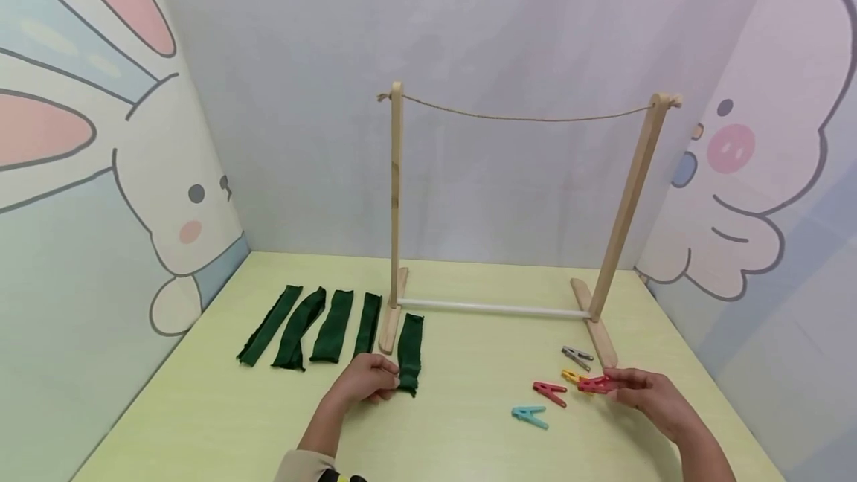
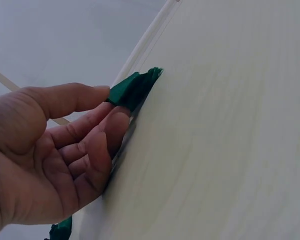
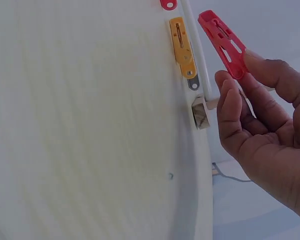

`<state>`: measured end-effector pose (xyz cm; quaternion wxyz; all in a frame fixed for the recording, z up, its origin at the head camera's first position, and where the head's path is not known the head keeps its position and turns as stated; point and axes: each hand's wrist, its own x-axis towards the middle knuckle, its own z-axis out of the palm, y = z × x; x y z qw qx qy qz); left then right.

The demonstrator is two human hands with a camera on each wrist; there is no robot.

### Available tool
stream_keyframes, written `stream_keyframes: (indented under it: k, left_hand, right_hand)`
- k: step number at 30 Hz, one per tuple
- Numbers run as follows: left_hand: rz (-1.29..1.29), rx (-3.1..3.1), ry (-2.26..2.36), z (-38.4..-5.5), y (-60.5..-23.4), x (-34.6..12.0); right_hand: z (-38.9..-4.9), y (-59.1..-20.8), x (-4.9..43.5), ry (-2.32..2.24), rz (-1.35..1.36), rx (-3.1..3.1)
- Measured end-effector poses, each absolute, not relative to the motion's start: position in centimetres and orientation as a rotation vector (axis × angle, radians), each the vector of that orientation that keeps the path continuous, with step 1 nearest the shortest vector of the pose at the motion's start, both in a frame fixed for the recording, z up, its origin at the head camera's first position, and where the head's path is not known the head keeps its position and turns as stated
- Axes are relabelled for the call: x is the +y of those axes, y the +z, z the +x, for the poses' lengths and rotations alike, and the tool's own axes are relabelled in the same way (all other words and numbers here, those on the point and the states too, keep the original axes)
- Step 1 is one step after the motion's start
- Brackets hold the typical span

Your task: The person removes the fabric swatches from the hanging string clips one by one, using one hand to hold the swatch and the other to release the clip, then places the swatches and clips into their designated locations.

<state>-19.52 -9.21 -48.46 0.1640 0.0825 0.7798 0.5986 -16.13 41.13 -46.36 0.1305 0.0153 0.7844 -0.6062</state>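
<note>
My left hand (image 1: 367,378) pinches the near end of a dark green cloth strip (image 1: 411,352) between thumb and fingers; in the left wrist view the pinched strip (image 2: 134,89) folds up at the fingertips. At the right, my right hand (image 1: 651,397) holds a red clothespin (image 1: 593,384) by one end, raised above the table in the right wrist view. Below it lies a yellow clothespin (image 1: 570,376), partly covered by the red one in the head view. Close by are a grey clothespin (image 1: 577,357), a second red clothespin (image 1: 550,392) and a light blue clothespin (image 1: 530,416).
Several more green strips (image 1: 332,327) lie side by side at the left. Behind the hands stands a wooden frame with two posts (image 1: 396,192), a string (image 1: 529,120) tied between their tops and a white rod (image 1: 495,309) low down. Printed walls (image 1: 201,132) enclose the table.
</note>
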Motion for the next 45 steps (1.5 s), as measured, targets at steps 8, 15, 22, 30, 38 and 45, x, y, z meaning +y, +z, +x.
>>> stream_keyframes:
  k: [8, 15, 22, 30, 38, 45]
  left_hand:
    - [0.240, 2.237, 1.733, -19.2, -47.8, -9.9]
    - [0.232, 2.274, 1.750, -19.2, -47.5, -10.3]
    - [0.185, 2.307, 1.728, -18.9, -47.6, -11.4]
    - [0.175, 2.329, 1.734, -18.7, -47.0, -12.8]
    - [0.192, 2.276, 1.763, -18.4, -46.6, -13.2]
    - [0.215, 2.335, 1.714, -18.3, -46.2, -14.0]
  right_hand:
    - [-16.5, -46.9, 41.3, -1.675, -0.020, 2.262]
    - [-17.1, -46.6, 41.4, -1.569, -0.046, 2.320]
    - [-17.6, -47.1, 41.5, -1.506, -0.101, 2.346]
    - [-17.7, -47.0, 40.8, -1.467, -0.099, 2.349]
    - [-17.4, -46.6, 41.2, -1.427, -0.150, 2.370]
    - [-16.8, -46.5, 41.3, -1.398, -0.117, 2.428]
